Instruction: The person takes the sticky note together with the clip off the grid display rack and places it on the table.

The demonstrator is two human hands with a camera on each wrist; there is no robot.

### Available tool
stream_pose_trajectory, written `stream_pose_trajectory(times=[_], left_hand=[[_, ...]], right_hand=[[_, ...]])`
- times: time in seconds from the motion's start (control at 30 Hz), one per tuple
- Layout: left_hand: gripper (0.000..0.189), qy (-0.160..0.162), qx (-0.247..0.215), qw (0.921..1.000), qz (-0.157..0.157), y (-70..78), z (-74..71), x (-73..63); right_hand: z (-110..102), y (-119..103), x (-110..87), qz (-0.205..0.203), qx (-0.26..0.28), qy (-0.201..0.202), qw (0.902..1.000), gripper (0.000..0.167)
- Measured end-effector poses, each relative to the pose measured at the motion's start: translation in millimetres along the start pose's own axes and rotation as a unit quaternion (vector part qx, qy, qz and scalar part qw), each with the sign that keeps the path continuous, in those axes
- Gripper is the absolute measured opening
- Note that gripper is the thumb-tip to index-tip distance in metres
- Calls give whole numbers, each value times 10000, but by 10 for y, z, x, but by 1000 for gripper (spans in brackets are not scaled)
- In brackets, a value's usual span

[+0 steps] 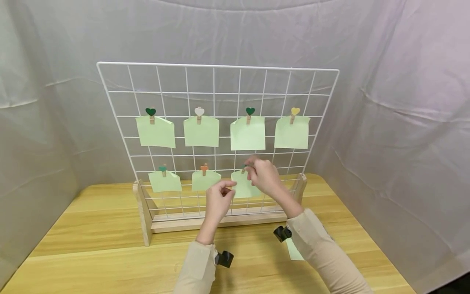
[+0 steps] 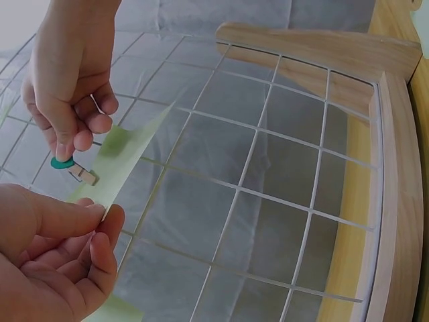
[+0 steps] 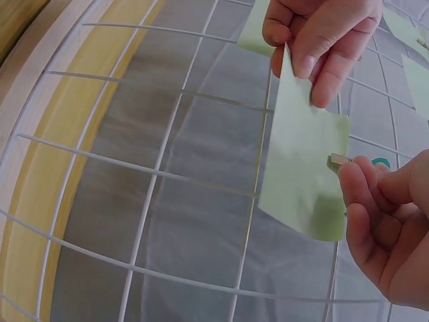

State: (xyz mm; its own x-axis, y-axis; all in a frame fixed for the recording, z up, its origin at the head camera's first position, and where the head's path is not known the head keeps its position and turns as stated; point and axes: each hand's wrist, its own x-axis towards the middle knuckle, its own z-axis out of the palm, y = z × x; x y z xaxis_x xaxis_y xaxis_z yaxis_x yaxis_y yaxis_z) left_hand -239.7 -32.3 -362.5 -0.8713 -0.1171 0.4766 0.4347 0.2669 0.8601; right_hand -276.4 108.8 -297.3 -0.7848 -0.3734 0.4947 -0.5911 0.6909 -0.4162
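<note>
My left hand (image 1: 219,200) pinches the left edge of a pale green paper note (image 1: 244,187) between thumb and fingers. At the note's top, my right hand (image 1: 265,175) grips a small wooden clothespin (image 2: 86,176) by its green end (image 2: 62,163). The clothespin's tip lies over the note's upper edge in the left wrist view. Behind the note stands a white wire grid (image 1: 214,93). In the right wrist view the left hand (image 3: 328,40) holds one side of the note (image 3: 305,154), and the right hand (image 3: 395,228) is at the clothespin (image 3: 339,159).
Several green notes (image 1: 201,132) hang on the grid from heart-topped clothespins, four-wide above and a shorter row below. The grid stands in a wooden base (image 1: 176,227) on a wooden table (image 1: 92,261). Another green note (image 1: 294,250) lies under the right forearm. Grey cloth (image 1: 235,36) surrounds the table.
</note>
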Motion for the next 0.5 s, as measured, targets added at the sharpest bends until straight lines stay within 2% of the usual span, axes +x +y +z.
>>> stream_pose_trajectory(times=[0.2,0.5], left_hand=[[14,-24,9,9999,-111,18,-6,-18],[15,-111,-11,9999,53,-10,-10,-42]], right_hand=[[18,26,-27,-122,22,245,9996,12],[29,46,-57,-212,202,643,9975,13]])
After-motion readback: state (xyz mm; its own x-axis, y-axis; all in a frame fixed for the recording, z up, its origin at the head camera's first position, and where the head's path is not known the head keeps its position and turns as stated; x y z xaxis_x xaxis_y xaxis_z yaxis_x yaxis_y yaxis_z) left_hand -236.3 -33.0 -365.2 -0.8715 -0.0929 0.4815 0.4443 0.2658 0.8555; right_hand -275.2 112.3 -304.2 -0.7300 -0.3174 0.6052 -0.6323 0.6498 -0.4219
